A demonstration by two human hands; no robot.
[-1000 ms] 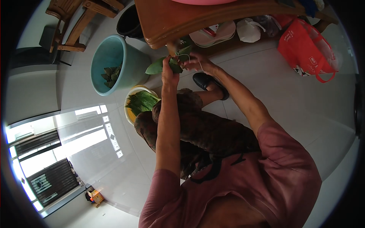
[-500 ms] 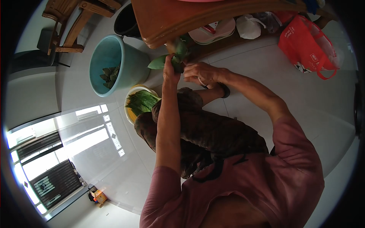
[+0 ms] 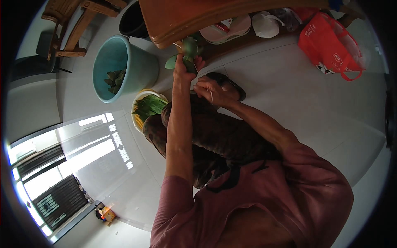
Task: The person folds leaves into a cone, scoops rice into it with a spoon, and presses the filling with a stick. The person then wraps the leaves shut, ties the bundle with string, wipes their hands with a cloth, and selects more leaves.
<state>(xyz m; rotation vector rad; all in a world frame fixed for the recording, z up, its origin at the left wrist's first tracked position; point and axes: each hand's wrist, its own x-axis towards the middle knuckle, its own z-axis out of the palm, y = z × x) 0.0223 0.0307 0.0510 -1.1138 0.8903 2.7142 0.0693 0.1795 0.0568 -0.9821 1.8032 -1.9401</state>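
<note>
Right hand (image 3: 213,90) position has shifted since the earlier frame: it is drawn back toward the knees, and its spread fingers are now curled closed. It appears to pinch a pale string (image 3: 196,69) running from the leaf bundle (image 3: 190,47); the far end of the string cannot be traced. A pale band crosses this hand; whether it is the same string is unclear. The left hand (image 3: 182,70) is closed around the leaf bundle, just below the near left corner of the table (image 3: 182,18). This grip probably steadies the leaves and provides the counterforce for tensioning the string. The bundle is partly blurred. On the floor to the left, a yellow-and-white basket (image 3: 134,122) of long green leaves (image 3: 149,105) stands beside the knee, presumably for short reach. Farther left, a teal bucket (image 3: 142,62) contains dark green leaf-wrapped parcels (image 3: 115,80), within reach of the left arm; a black bucket (image 3: 134,20) stands behind it. At far right, a red carrier bag (image 3: 326,45) bears white lettering, a small framed logo and black-and-white artwork near its base. The print is too small to read, and no brand can be confirmed.
</note>
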